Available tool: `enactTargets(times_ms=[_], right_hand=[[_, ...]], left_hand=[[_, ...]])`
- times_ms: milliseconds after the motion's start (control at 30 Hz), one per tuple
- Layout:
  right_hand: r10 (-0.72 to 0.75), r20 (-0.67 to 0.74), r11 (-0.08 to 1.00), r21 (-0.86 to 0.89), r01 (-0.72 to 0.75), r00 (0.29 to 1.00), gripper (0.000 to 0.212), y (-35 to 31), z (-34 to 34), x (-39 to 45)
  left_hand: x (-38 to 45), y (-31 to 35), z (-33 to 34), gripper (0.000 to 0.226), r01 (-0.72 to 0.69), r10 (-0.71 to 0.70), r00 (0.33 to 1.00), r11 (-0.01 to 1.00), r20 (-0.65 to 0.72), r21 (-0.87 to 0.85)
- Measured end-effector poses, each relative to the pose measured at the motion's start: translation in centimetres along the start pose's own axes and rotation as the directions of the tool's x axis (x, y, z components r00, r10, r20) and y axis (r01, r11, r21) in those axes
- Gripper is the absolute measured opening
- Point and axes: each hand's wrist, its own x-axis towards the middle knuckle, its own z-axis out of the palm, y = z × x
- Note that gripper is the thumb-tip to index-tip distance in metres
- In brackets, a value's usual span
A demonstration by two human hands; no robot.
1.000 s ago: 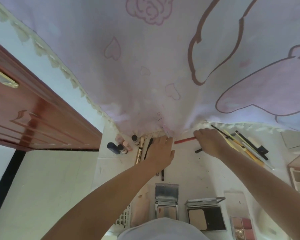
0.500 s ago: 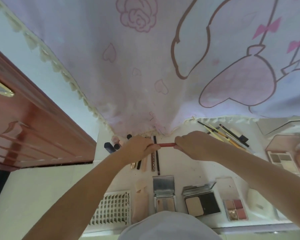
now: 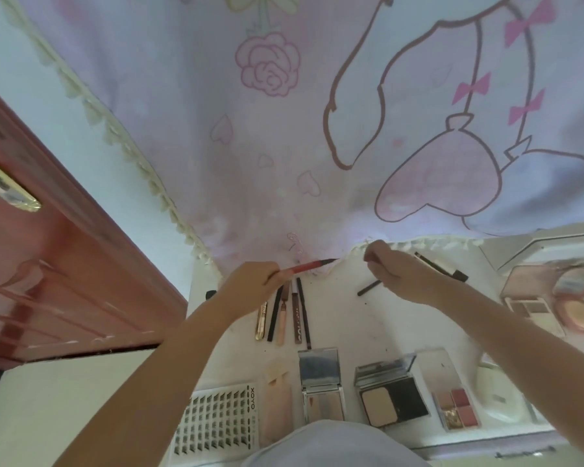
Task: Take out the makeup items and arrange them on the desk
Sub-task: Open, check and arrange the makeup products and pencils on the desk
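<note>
My left hand (image 3: 250, 284) pinches a red makeup pencil (image 3: 305, 266) just above the back of the white desk (image 3: 344, 318), with its dark tip bare and pointing right. My right hand (image 3: 398, 274) hovers a short gap to the right with its fingers pinched together on what looks like the pencil's cap, which is mostly hidden. Below my left hand, several slim pencils and tubes (image 3: 284, 311) lie side by side. A short black stick (image 3: 369, 288) lies under my right hand.
A lash tray (image 3: 216, 423), mirrored compact (image 3: 321, 382), powder compact (image 3: 391, 392) and blush palette (image 3: 452, 399) line the front edge. A black pen (image 3: 440, 267), an eyeshadow palette (image 3: 530, 305) and a round pink compact (image 3: 577, 298) lie right. A pink curtain (image 3: 284, 129) hangs behind; a red door (image 3: 48, 264) stands left.
Both hands held the red pencil together half a second ago. Now they have moved apart: the left keeps the pencil, tip exposed, and the right has drawn away to the right.
</note>
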Motion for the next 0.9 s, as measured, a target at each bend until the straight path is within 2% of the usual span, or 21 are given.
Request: enactTargets(times_ms=[67, 267, 467, 600, 733, 900], right_hand=[[-0.020, -0.015, 0.997, 0.080, 0.021, 1.000, 0.007, -1.0, 0.8, 0.4], [-0.055, -0.119, 0.989, 0.130, 0.071, 0.991, 0.012, -1.7, 1.8, 0.9], [-0.102, -0.132, 0.991, 0.072, 0.113, 0.986, 0.022, -1.2, 2.4, 1.4], [-0.112, -0.043, 0.994, -0.018, 0.111, 0.993, 0.023, 0.1, 3.5, 2.5], [-0.124, 0.052, 0.982, -0.137, 0.130, 0.991, 0.024, 1.4, 5.9, 4.0], [-0.116, 0.158, 0.947, -0.280, 0.157, 0.981, 0.027, 1.9, 8.5, 6.4]], left_hand=[[0.3, 0.3, 0.7, 0.040, -0.031, 0.031, 1.000, 0.999, 0.000, 0.027], [0.3, 0.8, 1.4, 0.041, -0.043, 0.044, 0.999, 0.998, -0.026, 0.054], [0.4, 0.8, 1.9, 0.037, -0.059, 0.057, 0.998, 0.998, 0.037, 0.039], [0.4, 0.1, 3.8, 0.032, -0.011, 0.016, 0.985, 1.000, 0.171, -0.028], [0.2, -0.4, 6.5, 0.017, 0.069, -0.051, 0.956, 0.996, 0.287, -0.054], [1.0, -0.8, 9.2, 0.027, 0.168, -0.165, 0.922, 0.986, 0.350, 0.022]])
